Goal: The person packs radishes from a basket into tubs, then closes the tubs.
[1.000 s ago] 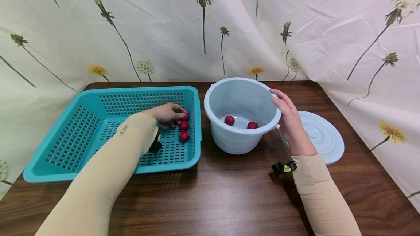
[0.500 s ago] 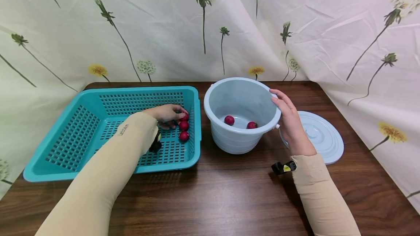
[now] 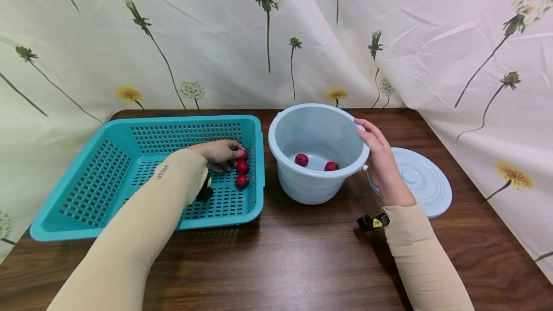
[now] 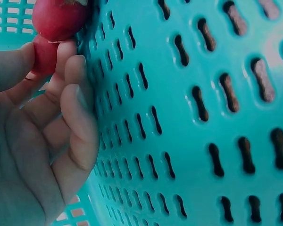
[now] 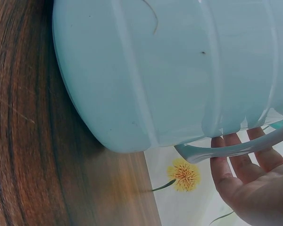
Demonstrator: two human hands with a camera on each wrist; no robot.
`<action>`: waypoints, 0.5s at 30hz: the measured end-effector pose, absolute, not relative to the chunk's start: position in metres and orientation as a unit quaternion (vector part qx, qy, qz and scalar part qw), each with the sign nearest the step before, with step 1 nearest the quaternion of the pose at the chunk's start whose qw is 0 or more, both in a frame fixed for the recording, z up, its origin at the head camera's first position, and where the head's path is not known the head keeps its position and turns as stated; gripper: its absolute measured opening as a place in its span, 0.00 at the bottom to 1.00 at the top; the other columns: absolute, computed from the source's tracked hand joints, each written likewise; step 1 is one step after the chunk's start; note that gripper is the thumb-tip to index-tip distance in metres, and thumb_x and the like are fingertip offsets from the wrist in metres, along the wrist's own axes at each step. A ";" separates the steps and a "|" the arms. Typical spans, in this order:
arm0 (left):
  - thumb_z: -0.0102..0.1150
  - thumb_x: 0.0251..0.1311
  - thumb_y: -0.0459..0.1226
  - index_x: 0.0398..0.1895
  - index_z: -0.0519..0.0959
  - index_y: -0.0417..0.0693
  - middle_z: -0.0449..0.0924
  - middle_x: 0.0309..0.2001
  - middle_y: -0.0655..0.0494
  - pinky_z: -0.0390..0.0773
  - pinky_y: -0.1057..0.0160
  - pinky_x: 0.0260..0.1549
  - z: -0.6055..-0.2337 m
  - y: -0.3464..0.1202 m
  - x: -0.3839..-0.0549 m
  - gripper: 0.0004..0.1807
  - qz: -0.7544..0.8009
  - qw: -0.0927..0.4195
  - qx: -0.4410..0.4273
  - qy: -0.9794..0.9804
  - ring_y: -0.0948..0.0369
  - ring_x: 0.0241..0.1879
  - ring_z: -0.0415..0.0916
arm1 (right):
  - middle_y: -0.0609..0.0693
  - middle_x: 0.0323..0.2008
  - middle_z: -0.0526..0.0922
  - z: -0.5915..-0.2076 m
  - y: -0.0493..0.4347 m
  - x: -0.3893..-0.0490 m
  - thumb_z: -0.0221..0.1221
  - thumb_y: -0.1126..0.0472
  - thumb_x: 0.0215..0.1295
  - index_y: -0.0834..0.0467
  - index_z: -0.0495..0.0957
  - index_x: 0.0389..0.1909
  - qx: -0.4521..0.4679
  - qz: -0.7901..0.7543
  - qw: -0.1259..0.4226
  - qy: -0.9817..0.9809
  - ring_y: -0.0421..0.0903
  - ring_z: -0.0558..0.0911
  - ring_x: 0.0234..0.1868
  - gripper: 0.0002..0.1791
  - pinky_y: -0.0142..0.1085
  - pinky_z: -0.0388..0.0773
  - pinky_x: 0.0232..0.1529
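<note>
My left hand [image 3: 218, 152] reaches into the right end of a turquoise plastic basket [image 3: 147, 227]. Its thumb and fingers pinch a red radish [image 4: 45, 55] by the basket's slotted side wall. Two more radishes line up toward me, the middle one [image 3: 242, 167] and the nearest one [image 3: 241, 181]. My right hand [image 3: 378, 157] grips the right rim of a pale blue bucket [image 3: 308, 186], which stands on the table. In the right wrist view, fingers [image 5: 243, 165] touch the bucket beside its handle [image 5: 236, 149]. Inside the bucket lie two radishes, one left [image 3: 301, 160] and one right [image 3: 331, 166].
A pale blue round lid [image 3: 425, 184] lies on the dark wooden table [image 3: 298, 263], right of the bucket and partly behind my right hand. A white cloth with dandelion prints [image 3: 207, 37] hangs behind the table.
</note>
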State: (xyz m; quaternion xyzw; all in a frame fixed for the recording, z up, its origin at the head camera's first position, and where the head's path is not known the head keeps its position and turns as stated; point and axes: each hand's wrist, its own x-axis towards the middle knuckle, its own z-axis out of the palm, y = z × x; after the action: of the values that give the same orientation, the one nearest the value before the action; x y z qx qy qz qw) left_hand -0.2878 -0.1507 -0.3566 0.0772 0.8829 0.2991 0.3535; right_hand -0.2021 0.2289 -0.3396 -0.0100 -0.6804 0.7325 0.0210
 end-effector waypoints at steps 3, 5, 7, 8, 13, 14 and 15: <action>0.35 0.79 0.45 0.70 0.61 0.43 0.75 0.47 0.48 0.78 0.62 0.35 -0.357 -0.151 -0.289 0.24 0.296 0.351 0.084 0.884 0.55 0.42 0.75 | 0.40 0.55 0.72 -0.340 0.229 -0.203 0.52 0.46 0.73 0.40 0.72 0.59 -0.008 0.732 0.022 -0.681 0.42 0.72 0.54 0.16 0.40 0.66 0.54; 0.34 0.80 0.45 0.70 0.61 0.42 0.75 0.45 0.49 0.78 0.62 0.35 -0.358 -0.151 -0.290 0.24 0.295 0.351 0.088 0.884 0.56 0.41 0.75 | 0.40 0.55 0.72 -0.341 0.229 -0.203 0.52 0.46 0.73 0.40 0.72 0.59 -0.008 0.732 0.021 -0.680 0.41 0.72 0.54 0.16 0.40 0.66 0.54; 0.34 0.80 0.45 0.70 0.61 0.41 0.75 0.43 0.50 0.78 0.62 0.35 -0.358 -0.151 -0.290 0.24 0.292 0.349 0.090 0.886 0.56 0.41 0.75 | 0.40 0.55 0.72 -0.340 0.229 -0.203 0.52 0.46 0.73 0.41 0.72 0.59 -0.008 0.733 0.020 -0.680 0.41 0.71 0.54 0.16 0.40 0.66 0.54; 0.34 0.80 0.45 0.69 0.61 0.40 0.75 0.42 0.51 0.79 0.62 0.35 -0.358 -0.151 -0.290 0.24 0.290 0.348 0.091 0.887 0.57 0.40 0.76 | 0.40 0.55 0.72 -0.340 0.229 -0.202 0.52 0.46 0.73 0.41 0.72 0.59 -0.009 0.733 0.019 -0.680 0.41 0.71 0.54 0.17 0.40 0.66 0.54; 0.35 0.79 0.47 0.67 0.64 0.38 0.77 0.36 0.54 0.78 0.63 0.31 -0.356 -0.152 -0.289 0.25 0.276 0.334 0.097 0.896 0.60 0.34 0.76 | 0.40 0.55 0.72 -0.340 0.229 -0.202 0.52 0.45 0.73 0.41 0.72 0.59 -0.009 0.734 0.019 -0.679 0.42 0.71 0.55 0.17 0.40 0.66 0.54; 0.35 0.79 0.47 0.65 0.65 0.38 0.77 0.34 0.55 0.77 0.63 0.30 -0.355 -0.152 -0.289 0.24 0.274 0.330 0.100 0.898 0.60 0.32 0.75 | 0.40 0.55 0.72 -0.340 0.229 -0.202 0.52 0.45 0.73 0.40 0.72 0.59 -0.009 0.734 0.019 -0.679 0.42 0.71 0.55 0.17 0.40 0.66 0.54; 0.35 0.79 0.47 0.63 0.66 0.38 0.76 0.33 0.55 0.76 0.64 0.29 -0.354 -0.152 -0.289 0.24 0.272 0.329 0.103 0.898 0.61 0.31 0.74 | 0.39 0.56 0.72 -0.340 0.230 -0.201 0.52 0.45 0.73 0.41 0.72 0.60 -0.008 0.735 0.018 -0.678 0.41 0.71 0.55 0.17 0.41 0.66 0.54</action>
State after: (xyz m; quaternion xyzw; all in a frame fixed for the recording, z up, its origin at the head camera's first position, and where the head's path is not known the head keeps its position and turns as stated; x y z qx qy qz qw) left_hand -0.2891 -0.1524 -0.3544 0.1031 0.8985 0.2721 0.3288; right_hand -0.2014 0.2296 -0.3396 -0.0076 -0.6781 0.7347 0.0178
